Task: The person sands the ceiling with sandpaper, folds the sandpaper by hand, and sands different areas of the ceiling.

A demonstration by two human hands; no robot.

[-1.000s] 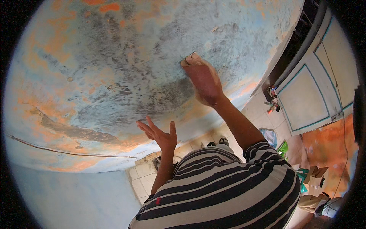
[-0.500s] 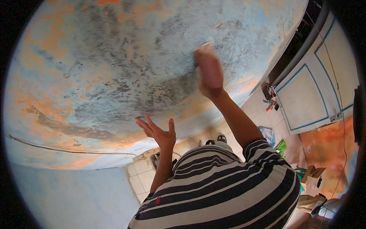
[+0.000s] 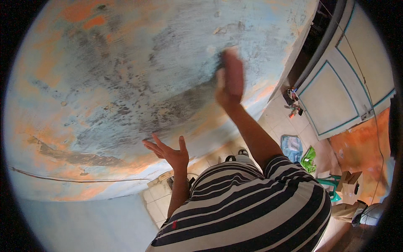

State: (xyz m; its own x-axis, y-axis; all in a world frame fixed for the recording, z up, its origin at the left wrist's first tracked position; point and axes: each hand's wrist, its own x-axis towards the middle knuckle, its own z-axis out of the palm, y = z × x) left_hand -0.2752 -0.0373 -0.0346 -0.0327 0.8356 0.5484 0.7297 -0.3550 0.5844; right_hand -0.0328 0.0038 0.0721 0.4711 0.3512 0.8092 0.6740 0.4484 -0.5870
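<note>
A wall [image 3: 126,84] with patchy light blue, orange and dark grey paint fills the upper left. My right hand [image 3: 225,95] reaches up to it, closed on a reddish-brown sheet [image 3: 235,73] that looks like sandpaper; motion blurs both. The sheet covers most of the fingers against the wall. Lower and to the left, my left hand [image 3: 171,156] is raised near the wall's dark patch, fingers spread and thumb up, holding nothing. Whether its fingertips touch the wall I cannot tell.
A cable [image 3: 84,181] runs along the wall's lower part. To the right stand a pale door [image 3: 331,101] with blue-green trim and a cardboard box [image 3: 349,187]. A clear-blue plastic item [image 3: 291,147] and a green bag [image 3: 308,159] lie on the tiled floor [image 3: 277,115].
My view has shifted, so the wall and door sit further left. My right hand with the sandpaper has moved across the wall and turned more upright. The left hand stays spread.
</note>
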